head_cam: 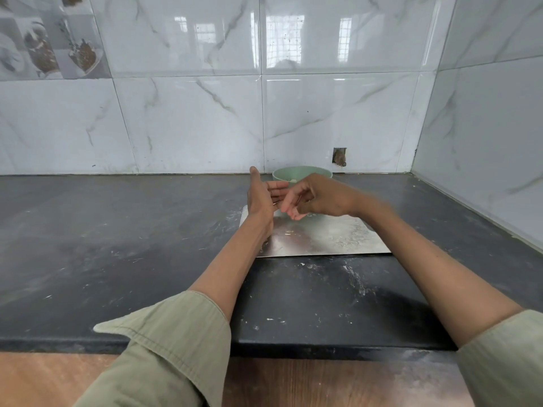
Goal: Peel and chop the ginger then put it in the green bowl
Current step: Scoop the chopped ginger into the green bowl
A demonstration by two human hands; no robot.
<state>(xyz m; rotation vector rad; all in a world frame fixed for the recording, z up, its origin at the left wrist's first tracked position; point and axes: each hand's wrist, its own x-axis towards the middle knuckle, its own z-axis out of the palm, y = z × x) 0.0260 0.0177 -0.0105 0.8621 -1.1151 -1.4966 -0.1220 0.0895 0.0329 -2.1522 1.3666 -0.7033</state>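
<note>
The green bowl [302, 172] stands at the back of the counter against the tiled wall, with a pale bit of ginger [293, 180] showing inside it. In front of it lies a steel chopping board [338, 236] with a small ginger scrap [288, 233] and pale residue on it. My left hand [261, 198] is held upright over the board's far left corner, palm facing right, fingers spread. My right hand [311, 198] is blurred, its fingertips brushing against the left palm. Neither hand holds anything I can see. No knife is in view.
A dark stone counter [117, 230] runs left and right, dusted with pale specks. Marble-look tiled walls [191, 118] close the back and right side. A small hole in the wall [339, 156] is behind the bowl. A wooden floor [44, 377] shows below the counter edge.
</note>
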